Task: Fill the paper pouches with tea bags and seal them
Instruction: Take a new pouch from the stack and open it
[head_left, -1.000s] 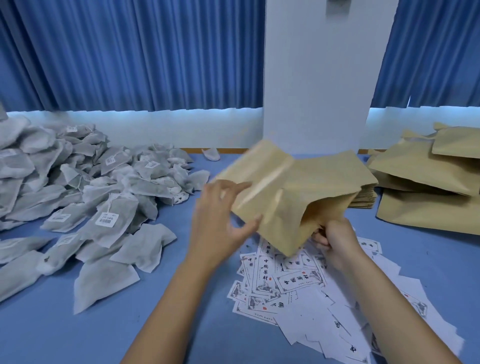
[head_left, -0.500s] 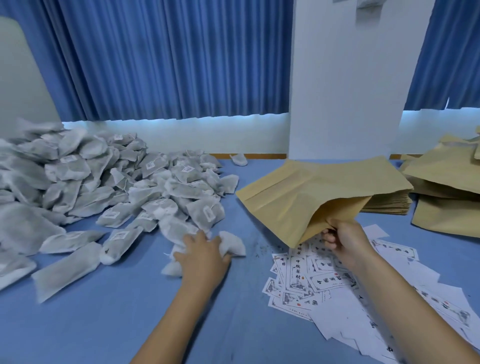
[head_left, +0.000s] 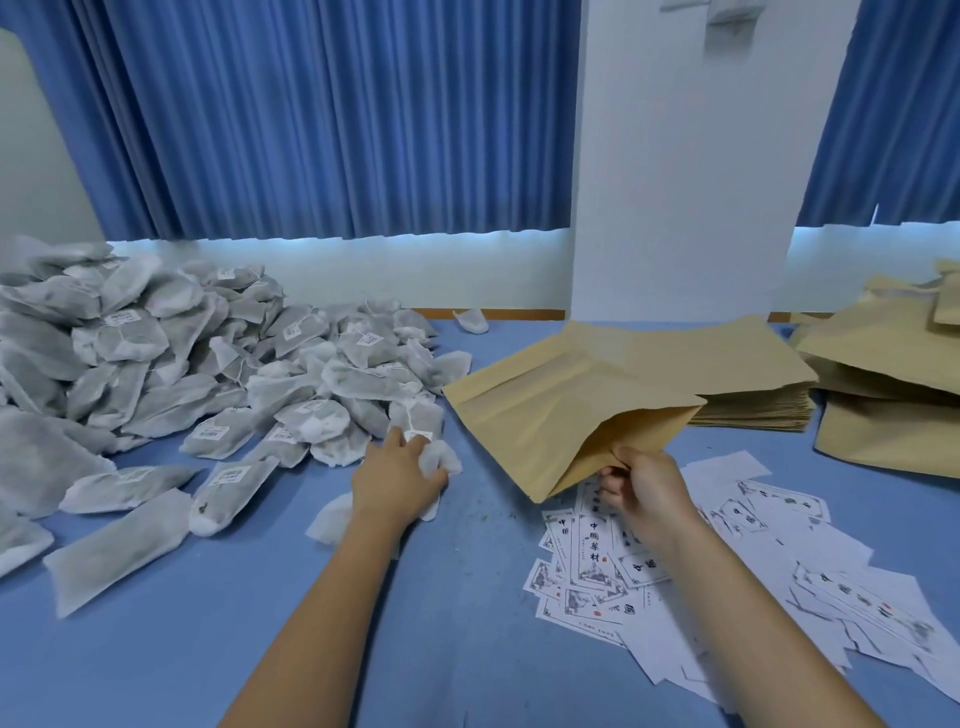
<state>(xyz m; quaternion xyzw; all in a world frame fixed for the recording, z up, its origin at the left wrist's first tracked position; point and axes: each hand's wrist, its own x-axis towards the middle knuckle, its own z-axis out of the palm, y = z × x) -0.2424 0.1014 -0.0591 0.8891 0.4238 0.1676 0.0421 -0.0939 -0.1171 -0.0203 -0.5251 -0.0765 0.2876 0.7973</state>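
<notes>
Tea bags (head_left: 182, 374) heaped high crowd the table's (head_left: 467, 649) left side. Printed labels (head_left: 675, 561) litter the near right, with flat pouch stock (head_left: 753, 410) and bulging pouches (head_left: 883, 395) toward the far right corner. I note my left hand (head_left: 397, 480) curled round one tea bag (head_left: 439, 460) at the heap's near edge. My right hand (head_left: 644, 486) pinches the gaping mouth of the paper pouch (head_left: 571, 410), held above the labels.

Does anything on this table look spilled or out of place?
Slightly. Fine dark specks dot the blue table between the left hand and right hand, like crumbs shed from the tea bags. One lone tea bag lies at the far edge, apart from the heap. The labels lie loosely scattered.
</notes>
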